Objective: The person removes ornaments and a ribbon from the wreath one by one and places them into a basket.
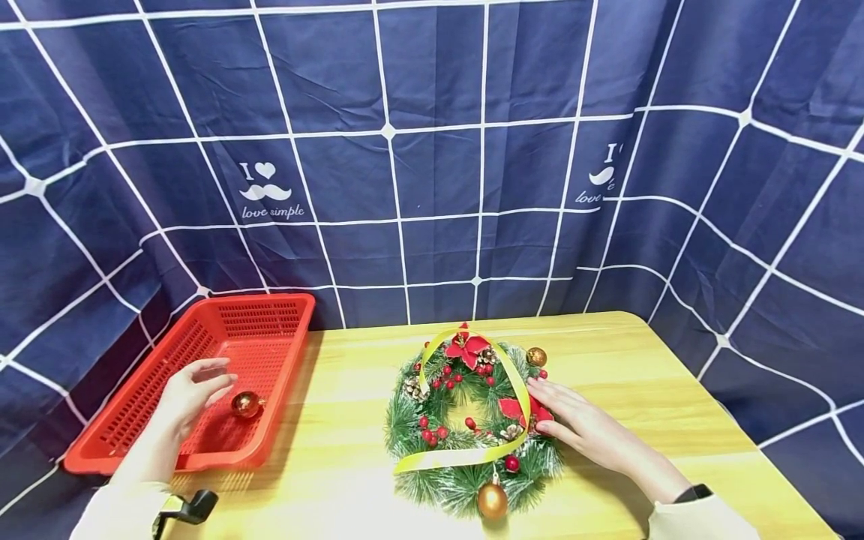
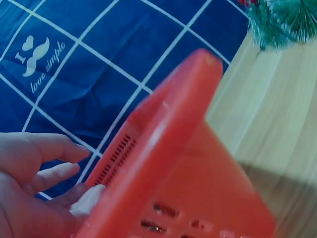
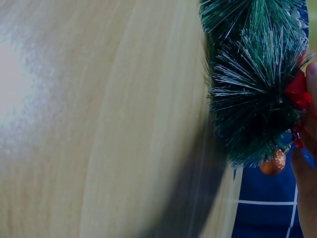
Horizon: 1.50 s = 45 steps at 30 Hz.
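My left hand (image 1: 192, 394) hovers over the red plastic basket (image 1: 295, 360), fingers loosely bent and holding nothing. Just right of its fingertips, a shiny copper-coloured ball ornament (image 1: 246, 404) lies on the basket floor. My right hand (image 1: 583, 424) rests its extended fingers on the right side of a green Christmas wreath (image 1: 412, 420), beside a red fabric flower (image 1: 514, 409). Red berries, pine cones and another red flower (image 1: 466, 346) decorate the wreath. A yellow ribbon (image 1: 459, 456) loops loosely across it. One gold ball (image 1: 492, 501) sits at its front edge, another gold ball (image 1: 536, 357) at its upper right.
The wooden table (image 1: 351, 390) carries the basket at the left and the wreath right of centre. Behind and at both sides hangs a dark blue curtain (image 1: 432, 180) with white grid lines. A black wrist strap piece (image 1: 196, 507) juts out near the basket's front.
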Each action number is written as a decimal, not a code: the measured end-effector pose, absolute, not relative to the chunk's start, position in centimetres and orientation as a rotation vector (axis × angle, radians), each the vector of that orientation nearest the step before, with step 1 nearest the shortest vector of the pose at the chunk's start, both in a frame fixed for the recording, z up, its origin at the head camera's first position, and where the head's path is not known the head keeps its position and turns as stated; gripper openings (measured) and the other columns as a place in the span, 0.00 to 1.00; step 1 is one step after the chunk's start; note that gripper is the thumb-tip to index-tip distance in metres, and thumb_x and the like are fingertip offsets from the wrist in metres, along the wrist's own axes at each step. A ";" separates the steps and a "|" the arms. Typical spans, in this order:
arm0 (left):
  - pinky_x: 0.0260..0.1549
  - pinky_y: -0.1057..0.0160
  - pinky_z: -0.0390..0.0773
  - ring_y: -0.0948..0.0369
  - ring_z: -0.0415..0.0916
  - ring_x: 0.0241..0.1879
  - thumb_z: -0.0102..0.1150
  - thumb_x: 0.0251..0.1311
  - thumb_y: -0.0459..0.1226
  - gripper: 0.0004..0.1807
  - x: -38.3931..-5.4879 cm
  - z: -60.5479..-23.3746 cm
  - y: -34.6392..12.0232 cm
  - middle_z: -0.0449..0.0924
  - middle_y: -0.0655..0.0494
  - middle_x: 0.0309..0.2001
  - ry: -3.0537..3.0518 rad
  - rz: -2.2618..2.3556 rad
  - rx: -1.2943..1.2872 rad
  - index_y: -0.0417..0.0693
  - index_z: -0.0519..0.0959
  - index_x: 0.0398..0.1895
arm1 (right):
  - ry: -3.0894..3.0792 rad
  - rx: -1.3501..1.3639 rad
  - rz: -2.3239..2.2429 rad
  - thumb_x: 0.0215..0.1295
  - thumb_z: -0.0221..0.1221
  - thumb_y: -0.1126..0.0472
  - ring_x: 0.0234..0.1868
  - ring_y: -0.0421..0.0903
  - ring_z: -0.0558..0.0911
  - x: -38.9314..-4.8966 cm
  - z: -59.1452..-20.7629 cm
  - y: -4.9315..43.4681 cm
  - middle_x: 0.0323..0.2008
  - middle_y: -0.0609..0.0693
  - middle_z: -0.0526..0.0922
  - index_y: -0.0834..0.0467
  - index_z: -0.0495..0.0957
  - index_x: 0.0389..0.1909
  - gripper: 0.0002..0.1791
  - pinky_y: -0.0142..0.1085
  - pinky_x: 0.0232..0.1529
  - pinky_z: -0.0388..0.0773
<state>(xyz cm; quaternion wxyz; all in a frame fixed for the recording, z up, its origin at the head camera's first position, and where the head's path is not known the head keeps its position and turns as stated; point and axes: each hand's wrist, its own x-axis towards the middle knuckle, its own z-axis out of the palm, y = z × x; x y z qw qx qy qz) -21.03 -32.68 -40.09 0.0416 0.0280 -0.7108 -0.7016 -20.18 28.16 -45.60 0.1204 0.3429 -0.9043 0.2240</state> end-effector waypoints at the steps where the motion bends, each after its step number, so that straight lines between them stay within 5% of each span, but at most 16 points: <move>1: 0.38 0.73 0.79 0.71 0.80 0.34 0.56 0.61 0.24 0.16 -21.1 -40.0 -32.4 0.79 0.66 0.33 -2.129 -2.157 0.062 0.58 0.77 0.38 | -2.642 1.003 0.653 0.66 0.59 0.52 0.67 0.57 0.64 -20.2 -45.6 28.1 0.68 0.53 0.65 0.53 0.63 0.70 0.33 0.20 0.66 0.42; 12: 0.40 0.78 0.74 0.73 0.76 0.40 0.63 0.59 0.34 0.13 -20.7 -36.4 -26.9 0.79 0.73 0.40 -2.247 -1.686 -0.127 0.54 0.79 0.47 | -2.642 1.003 0.659 0.65 0.59 0.53 0.66 0.58 0.64 -20.1 -45.4 28.0 0.68 0.54 0.65 0.54 0.64 0.69 0.32 0.20 0.66 0.41; 21: 0.33 0.74 0.78 0.69 0.79 0.39 0.64 0.58 0.32 0.16 -20.7 -34.9 -21.7 0.82 0.63 0.40 -2.260 -1.690 -0.290 0.42 0.78 0.49 | -2.635 1.004 0.647 0.65 0.59 0.53 0.66 0.58 0.64 -20.1 -45.3 28.0 0.68 0.54 0.65 0.54 0.64 0.69 0.33 0.20 0.66 0.41; 25: 0.41 0.73 0.76 0.66 0.79 0.41 0.65 0.56 0.31 0.17 -21.0 -35.1 -19.5 0.82 0.59 0.39 -2.246 -1.699 -0.351 0.37 0.77 0.49 | -2.636 1.009 0.650 0.66 0.59 0.53 0.66 0.58 0.64 -20.1 -45.3 27.9 0.68 0.54 0.65 0.54 0.64 0.69 0.32 0.20 0.66 0.41; 45: 0.49 0.58 0.78 0.47 0.76 0.47 0.66 0.54 0.30 0.18 -21.6 -35.5 -8.0 0.80 0.48 0.44 -2.264 -1.986 -0.827 0.37 0.77 0.49 | -2.634 1.010 0.647 0.66 0.59 0.53 0.66 0.58 0.64 -20.1 -45.4 27.9 0.68 0.54 0.65 0.55 0.63 0.70 0.32 0.20 0.66 0.41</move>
